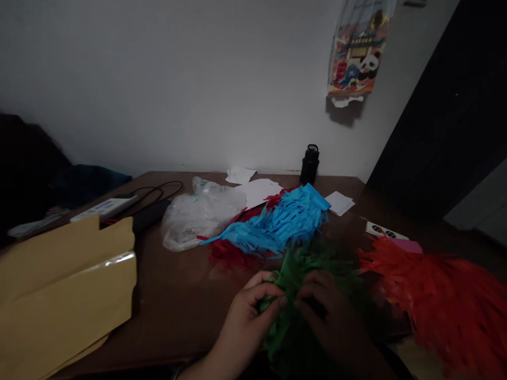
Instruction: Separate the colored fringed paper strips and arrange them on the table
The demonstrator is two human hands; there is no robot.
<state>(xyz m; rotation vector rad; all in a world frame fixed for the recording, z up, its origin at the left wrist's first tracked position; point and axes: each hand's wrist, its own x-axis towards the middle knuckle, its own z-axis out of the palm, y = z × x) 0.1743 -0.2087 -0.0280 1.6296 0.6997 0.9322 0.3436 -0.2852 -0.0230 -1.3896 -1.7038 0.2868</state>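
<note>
A heap of green fringed paper (304,264) lies at the near edge of the brown table (178,295). My left hand (249,311) pinches a strip of it between thumb and fingers. My right hand (332,316) rests on the same green paper with its fingers curled into it, close beside the left. Behind them lies a pile of blue fringed paper (283,221) over some dark red fringed paper (229,253). A large heap of bright red fringed paper (439,301) spreads to the right of my right hand.
Yellow envelopes (63,295) cover the near left. A crumpled clear plastic bag (200,214), white paper sheets (259,190), a black bottle (309,163), a power strip (105,207) with black cables sit further back. A panda poster (358,47) hangs on the wall.
</note>
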